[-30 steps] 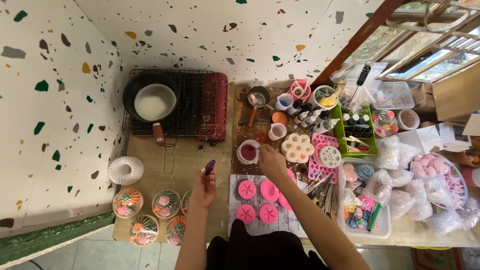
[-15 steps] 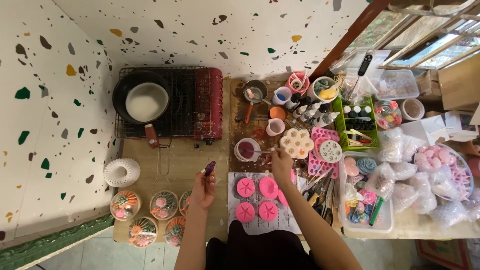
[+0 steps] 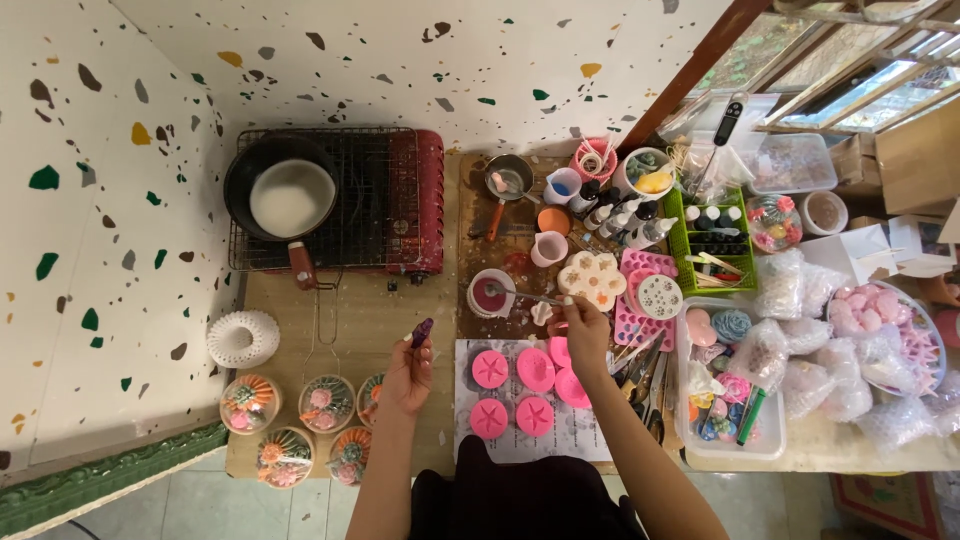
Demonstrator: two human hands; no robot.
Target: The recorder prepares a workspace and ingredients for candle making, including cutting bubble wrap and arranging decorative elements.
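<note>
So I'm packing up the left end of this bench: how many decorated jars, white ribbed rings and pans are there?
Decorated jars: 5
White ribbed ring: 1
Pan: 1
Total: 7

Right hand's (image 3: pixel 585 330) thin tool (image 3: pixel 530 296), perhaps metal

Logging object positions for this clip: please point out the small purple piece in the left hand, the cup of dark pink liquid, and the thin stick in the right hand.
Small purple piece (image 3: pixel 421 331), head view, on its upper half.
Cup of dark pink liquid (image 3: pixel 490 294), head view, on the liquid surface.
Thin stick (image 3: pixel 528 296), head view, mid-length of the shaft.
</note>
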